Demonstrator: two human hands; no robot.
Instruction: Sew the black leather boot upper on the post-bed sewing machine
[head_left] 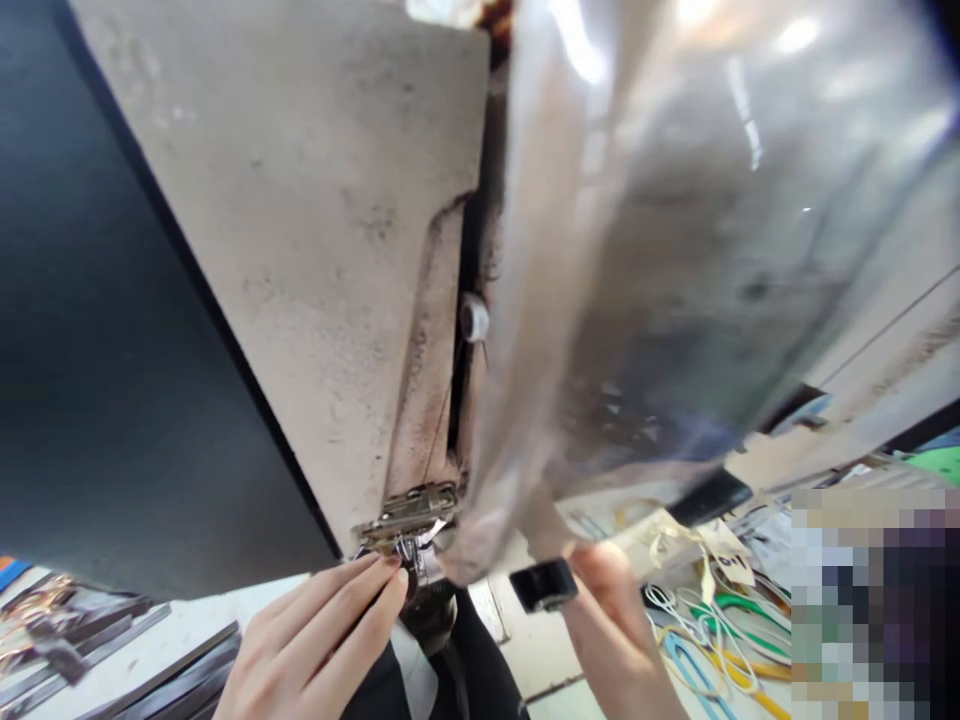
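A beige sewing machine head (315, 250) fills the view from very close, with its metal presser foot (409, 520) at the lower middle. My left hand (322, 640) reaches up to the foot. Its fingers are pressed together in a pinch at the needle area, and what they hold is hidden. Black fabric (450, 670) lies under the foot between my hands. My right hand (611, 625) is closed on a small black rectangular strap piece (544, 585) just right of the foot. A blurred, shiny grey part of the machine (675, 250) hangs over that hand.
Dark metal strips (90, 630) lie on the white table at the lower left. White, green, yellow and blue cords (712, 640) and paper tags (724, 560) are piled at the right. A blurred-out patch covers the lower right corner.
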